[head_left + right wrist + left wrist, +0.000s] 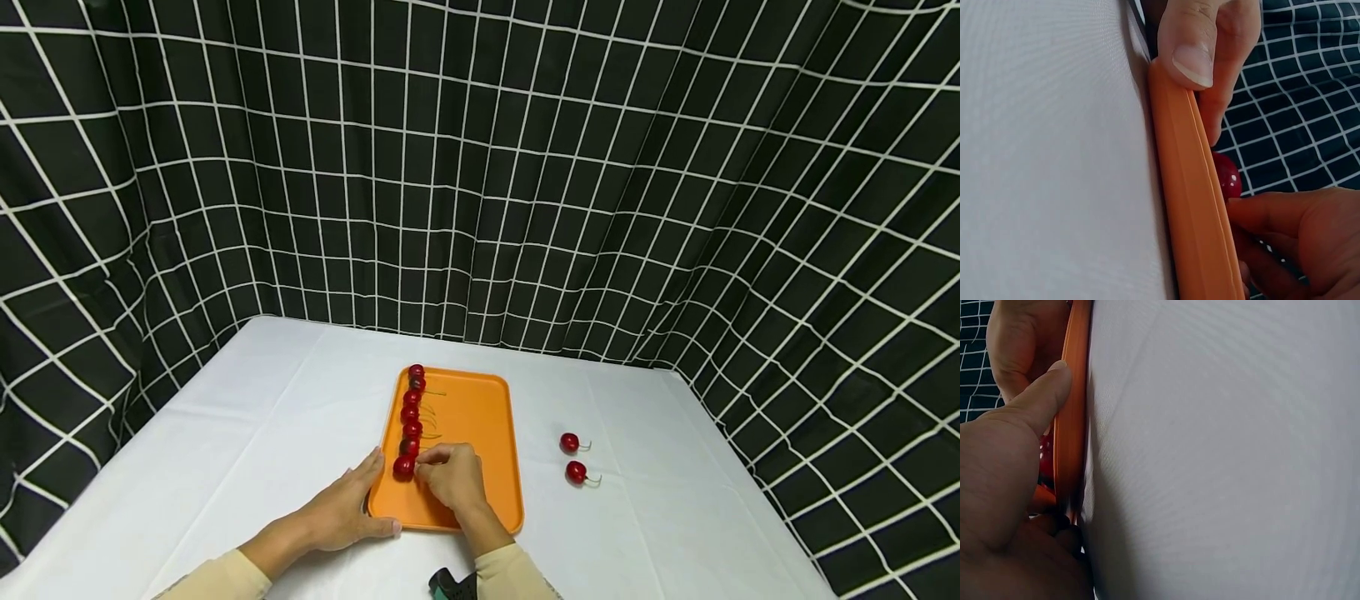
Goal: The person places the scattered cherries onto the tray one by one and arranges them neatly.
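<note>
An orange tray lies on the table with a row of several red cherries along its left side, their stems toward the middle. My left hand holds the tray's near left corner, thumb on the front rim and fingers along the left side. At the near end of the row sits one cherry. The fingertips of my right hand pinch at its right side, apparently by the stem, which they hide. From the right wrist view, that cherry shows just above the tray rim.
Two more cherries with stems, an upper one and a lower one, lie on the white tablecloth right of the tray. A black and teal object shows beside the right sleeve. Black grid-patterned curtains surround the table.
</note>
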`<state>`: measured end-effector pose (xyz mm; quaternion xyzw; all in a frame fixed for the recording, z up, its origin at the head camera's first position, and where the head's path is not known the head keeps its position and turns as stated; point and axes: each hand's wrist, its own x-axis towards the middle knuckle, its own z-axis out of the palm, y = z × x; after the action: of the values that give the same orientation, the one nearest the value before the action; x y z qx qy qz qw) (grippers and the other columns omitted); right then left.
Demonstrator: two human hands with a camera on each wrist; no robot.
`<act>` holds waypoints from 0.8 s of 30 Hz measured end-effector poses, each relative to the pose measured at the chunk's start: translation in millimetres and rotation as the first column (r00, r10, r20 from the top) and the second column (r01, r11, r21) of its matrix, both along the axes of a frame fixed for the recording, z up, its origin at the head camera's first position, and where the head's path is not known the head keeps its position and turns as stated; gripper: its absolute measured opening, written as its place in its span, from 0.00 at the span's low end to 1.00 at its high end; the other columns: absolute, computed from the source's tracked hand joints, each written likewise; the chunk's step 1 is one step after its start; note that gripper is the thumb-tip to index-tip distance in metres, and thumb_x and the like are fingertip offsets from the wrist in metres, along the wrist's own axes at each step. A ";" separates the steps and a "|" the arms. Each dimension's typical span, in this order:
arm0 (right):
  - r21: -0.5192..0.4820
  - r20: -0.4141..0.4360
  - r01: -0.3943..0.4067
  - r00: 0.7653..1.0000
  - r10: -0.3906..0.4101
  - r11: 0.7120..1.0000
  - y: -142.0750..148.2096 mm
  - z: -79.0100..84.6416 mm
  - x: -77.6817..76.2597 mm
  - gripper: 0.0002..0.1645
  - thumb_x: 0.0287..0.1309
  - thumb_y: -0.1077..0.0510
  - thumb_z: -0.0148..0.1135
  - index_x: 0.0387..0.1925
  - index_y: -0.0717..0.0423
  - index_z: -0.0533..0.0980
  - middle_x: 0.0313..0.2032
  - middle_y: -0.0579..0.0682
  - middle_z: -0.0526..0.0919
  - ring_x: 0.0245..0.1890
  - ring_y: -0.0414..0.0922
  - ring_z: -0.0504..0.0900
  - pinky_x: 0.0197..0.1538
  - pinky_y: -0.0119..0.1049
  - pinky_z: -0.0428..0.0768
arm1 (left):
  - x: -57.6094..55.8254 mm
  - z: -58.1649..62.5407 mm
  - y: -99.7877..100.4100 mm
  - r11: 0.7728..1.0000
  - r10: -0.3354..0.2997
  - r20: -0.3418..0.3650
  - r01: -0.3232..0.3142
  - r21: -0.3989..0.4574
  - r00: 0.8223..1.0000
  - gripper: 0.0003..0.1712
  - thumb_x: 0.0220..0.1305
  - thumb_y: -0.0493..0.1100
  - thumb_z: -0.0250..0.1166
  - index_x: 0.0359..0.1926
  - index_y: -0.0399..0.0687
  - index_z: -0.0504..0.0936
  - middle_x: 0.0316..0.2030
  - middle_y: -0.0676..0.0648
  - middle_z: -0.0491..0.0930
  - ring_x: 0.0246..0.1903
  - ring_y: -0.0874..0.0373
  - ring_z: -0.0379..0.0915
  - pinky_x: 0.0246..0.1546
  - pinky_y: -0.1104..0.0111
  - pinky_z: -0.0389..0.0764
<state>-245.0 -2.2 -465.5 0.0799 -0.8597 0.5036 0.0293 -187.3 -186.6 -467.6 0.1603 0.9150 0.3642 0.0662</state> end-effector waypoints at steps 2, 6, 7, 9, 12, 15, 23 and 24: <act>-0.024 0.009 -0.004 1.000 0.005 1.000 2.9 2.7 -0.4 0.07 0.45 0.65 0.73 0.21 0.50 0.85 0.22 0.38 0.82 0.28 0.40 0.74 0.27 0.32 0.73 | -1.0 0.5 0.4 1.000 0.001 0.003 -0.001 -0.003 1.000 0.65 0.51 0.67 0.69 0.71 0.26 0.49 0.72 0.31 0.42 0.70 0.38 0.41 0.67 0.44 0.43; -0.073 0.019 -0.017 1.000 0.018 0.997 12.7 12.0 -3.1 0.03 0.47 0.65 0.72 0.25 0.54 0.85 0.25 0.41 0.82 0.28 0.41 0.74 0.26 0.33 0.72 | -1.6 2.2 0.9 1.000 0.008 0.011 -0.008 -0.016 1.000 0.66 0.50 0.68 0.69 0.71 0.27 0.49 0.72 0.31 0.41 0.70 0.37 0.41 0.67 0.43 0.43; -0.094 0.026 -0.024 0.999 0.027 0.995 16.1 15.8 -4.2 0.02 0.48 0.65 0.72 0.27 0.55 0.86 0.26 0.42 0.83 0.28 0.41 0.74 0.26 0.33 0.72 | -1.3 2.8 0.9 1.000 0.010 0.015 -0.009 -0.017 1.000 0.66 0.50 0.68 0.69 0.72 0.27 0.49 0.72 0.32 0.41 0.70 0.37 0.41 0.67 0.43 0.43; -0.147 0.038 -0.051 0.998 0.057 0.988 23.9 24.7 -6.2 0.03 0.50 0.64 0.72 0.30 0.58 0.86 0.28 0.45 0.83 0.27 0.42 0.74 0.26 0.33 0.72 | -0.7 4.1 0.9 1.000 0.015 0.021 -0.015 -0.017 1.000 0.66 0.50 0.67 0.70 0.72 0.27 0.49 0.72 0.32 0.41 0.70 0.37 0.41 0.67 0.43 0.43; -0.230 0.055 -0.091 0.993 0.106 0.969 37.1 40.6 -8.4 0.06 0.53 0.62 0.71 0.34 0.59 0.85 0.34 0.47 0.83 0.30 0.43 0.76 0.31 0.34 0.73 | -0.2 5.3 0.6 1.000 0.023 0.024 -0.023 -0.018 0.999 0.66 0.49 0.67 0.70 0.72 0.28 0.48 0.73 0.33 0.40 0.70 0.38 0.41 0.67 0.43 0.42; -0.283 0.048 -0.112 0.990 0.131 0.953 51.1 57.2 -7.6 0.07 0.54 0.59 0.71 0.36 0.58 0.85 0.38 0.49 0.83 0.36 0.46 0.78 0.37 0.37 0.74 | 0.2 5.5 0.2 0.999 0.028 0.023 -0.028 -0.022 0.999 0.66 0.49 0.66 0.71 0.72 0.28 0.48 0.73 0.33 0.40 0.70 0.38 0.40 0.67 0.44 0.42; -0.326 -0.095 -0.152 0.987 0.127 0.933 92.6 85.4 -4.2 0.09 0.52 0.61 0.73 0.37 0.59 0.86 0.37 0.52 0.86 0.35 0.49 0.73 0.35 0.32 0.72 | 1.4 3.0 1.0 1.000 0.015 0.042 -0.014 -0.010 0.999 0.65 0.50 0.65 0.71 0.71 0.26 0.48 0.73 0.33 0.39 0.70 0.38 0.39 0.67 0.44 0.41; -0.320 -0.118 -0.162 0.984 0.130 0.933 97.8 87.8 -4.5 0.08 0.52 0.62 0.73 0.36 0.59 0.86 0.37 0.52 0.86 0.35 0.49 0.72 0.33 0.31 0.71 | 1.5 3.0 1.0 1.000 0.013 0.043 -0.013 -0.008 0.999 0.65 0.50 0.65 0.71 0.71 0.26 0.48 0.73 0.33 0.39 0.70 0.38 0.39 0.67 0.44 0.41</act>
<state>-249.5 95.6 -377.7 0.1614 -0.7531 0.6362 0.0454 -185.8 -185.6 -464.6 0.1462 0.9158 0.3646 0.0838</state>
